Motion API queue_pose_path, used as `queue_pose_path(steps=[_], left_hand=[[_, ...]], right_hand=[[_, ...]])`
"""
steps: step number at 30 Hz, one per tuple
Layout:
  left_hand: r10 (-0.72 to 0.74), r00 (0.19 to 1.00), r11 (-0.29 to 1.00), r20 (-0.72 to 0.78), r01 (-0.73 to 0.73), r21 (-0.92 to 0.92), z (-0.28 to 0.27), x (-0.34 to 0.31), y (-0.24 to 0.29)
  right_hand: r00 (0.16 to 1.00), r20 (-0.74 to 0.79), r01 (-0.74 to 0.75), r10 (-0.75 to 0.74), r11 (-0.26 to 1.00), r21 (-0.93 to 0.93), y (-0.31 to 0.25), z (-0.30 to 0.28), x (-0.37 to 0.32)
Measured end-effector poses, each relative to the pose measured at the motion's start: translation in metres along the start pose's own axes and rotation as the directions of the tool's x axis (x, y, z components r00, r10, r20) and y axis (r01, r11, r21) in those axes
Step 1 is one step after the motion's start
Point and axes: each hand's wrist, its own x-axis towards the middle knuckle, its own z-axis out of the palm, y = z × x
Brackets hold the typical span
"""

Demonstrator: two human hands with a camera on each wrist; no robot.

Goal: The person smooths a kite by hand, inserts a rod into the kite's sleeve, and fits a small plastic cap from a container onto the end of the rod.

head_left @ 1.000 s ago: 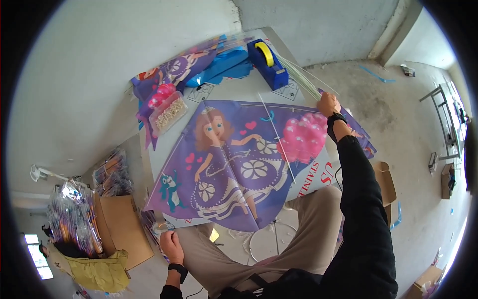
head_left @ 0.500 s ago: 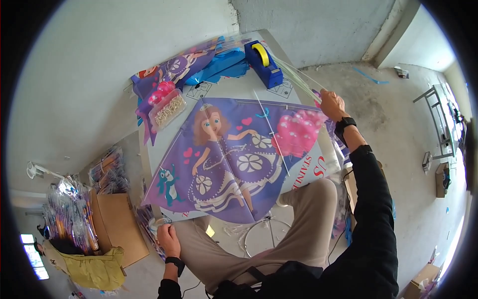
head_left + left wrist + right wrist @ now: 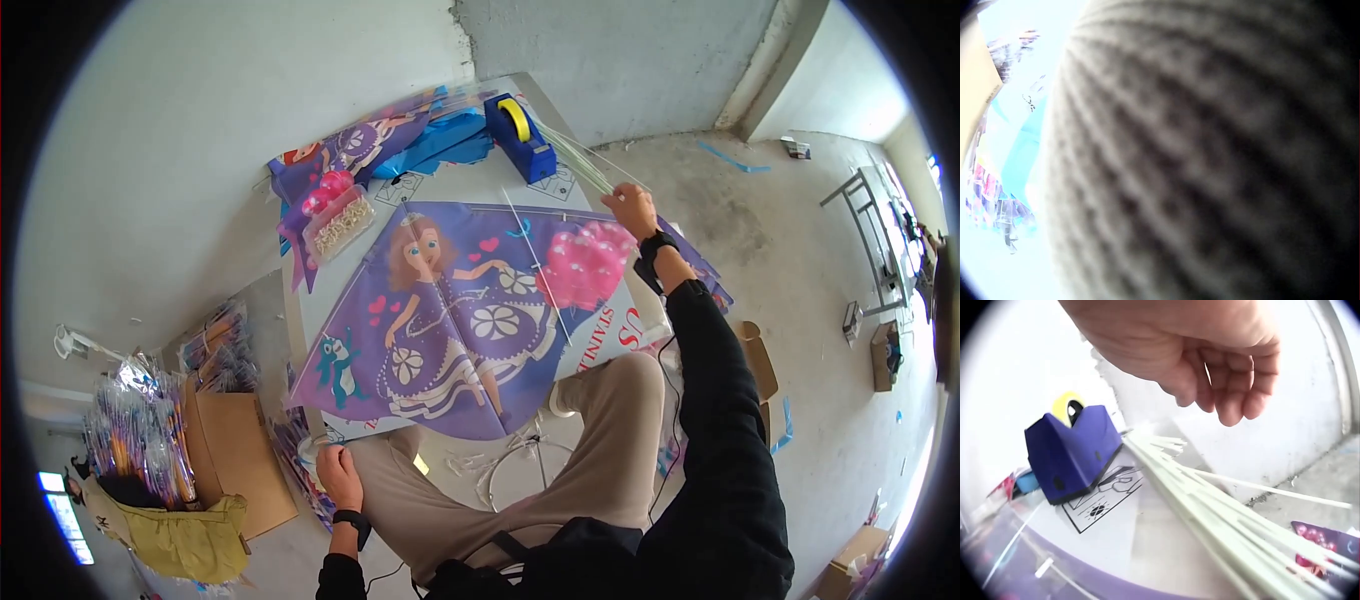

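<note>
A purple kite sheet (image 3: 450, 320) printed with a princess and pink balloons lies across the table, thin white rods on it. My right hand (image 3: 632, 210) is over the sheet's right corner, beside a bundle of pale rods (image 3: 575, 160). In the right wrist view that hand (image 3: 1210, 362) hangs above the rods (image 3: 1204, 512), fingers loosely bent and holding nothing. My left hand (image 3: 340, 478) rests on the thigh below the sheet's left corner, its fingers curled in. Grey ribbed fabric (image 3: 1197, 156) fills most of the left wrist view and hides that hand.
A blue tape dispenser (image 3: 525, 145) with yellow tape stands at the table's back. Left of it lie blue film (image 3: 440, 140) and a clear box of small pale pieces (image 3: 340, 228). Cardboard boxes (image 3: 235, 455) with wrapped bundles (image 3: 135, 440) stand on the left.
My right hand has shifted a little to the left, nearer the sheet's corner and the rod bundle. The left hand has stayed at the thigh, and the head view has moved slightly.
</note>
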Motion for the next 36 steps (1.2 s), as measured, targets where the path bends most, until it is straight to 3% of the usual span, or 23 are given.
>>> queue_pose_path(steps=[3, 8, 13, 15, 20, 24, 26, 27, 28, 30, 31, 33, 36], left_hand=[[-0.037, 0.999, 0.999, 0.038, 0.037, 0.006, -0.002, 0.008, 0.008], [-0.018, 0.999, 1.000, 0.047, 0.019, -0.019, -0.002, 0.014, 0.009], [-0.021, 0.998, 0.999, 0.068, 0.024, -0.043, -0.003, 0.017, 0.010], [-0.037, 0.997, 0.996, 0.071, 0.042, -0.080, -0.003, 0.017, 0.009], [-0.044, 0.996, 0.995, 0.073, 0.051, -0.090, 0.000, 0.016, 0.006], [-0.045, 0.996, 0.996, 0.083, 0.052, -0.079, 0.001, 0.013, 0.001], [-0.042, 0.995, 0.997, 0.093, 0.049, -0.067, -0.001, 0.013, 0.000], [-0.052, 0.995, 0.996, 0.090, 0.058, -0.062, 0.002, 0.013, 0.000], [-0.049, 0.994, 0.996, 0.094, 0.056, -0.066, 0.004, 0.013, 0.001], [-0.075, 0.992, 0.996, 0.102, 0.079, -0.043, 0.003, 0.013, 0.002], [-0.070, 0.992, 0.996, 0.104, 0.075, -0.044, 0.003, 0.015, 0.003], [-0.069, 0.991, 0.997, 0.113, 0.072, -0.020, 0.002, 0.015, 0.005], [-0.066, 0.989, 0.998, 0.133, 0.067, 0.000, 0.002, 0.017, 0.006]], right_hand=[[0.995, -0.056, 0.089, -0.082, 0.986, 0.138, -0.048, 0.032, 0.028], [0.993, -0.043, 0.110, -0.108, 0.992, 0.064, -0.102, 0.080, 0.071], [0.994, -0.072, 0.076, -0.076, 0.997, 0.005, -0.113, 0.102, 0.076], [0.966, -0.178, 0.179, -0.189, 0.981, -0.070, -0.114, 0.106, 0.071], [0.978, -0.178, 0.115, -0.111, 0.993, 0.010, -0.129, 0.104, 0.059], [0.978, -0.186, 0.098, -0.091, 0.995, 0.031, -0.116, 0.108, 0.069], [0.950, -0.064, 0.312, -0.306, 0.943, 0.115, -0.083, 0.086, 0.076], [0.958, -0.066, 0.279, -0.279, 0.960, -0.003, -0.073, 0.071, 0.077], [0.959, -0.067, 0.276, -0.276, 0.961, -0.009, -0.061, 0.057, 0.081], [0.981, -0.117, 0.115, -0.154, 0.950, -0.291, -0.039, 0.035, 0.087], [0.981, -0.119, 0.110, -0.150, 0.950, -0.291, -0.031, 0.029, 0.090], [1.000, 0.017, -0.007, 0.015, 0.914, -0.405, -0.022, 0.029, 0.097], [0.994, 0.095, 0.085, -0.053, 0.923, -0.375, -0.010, 0.055, 0.112]])
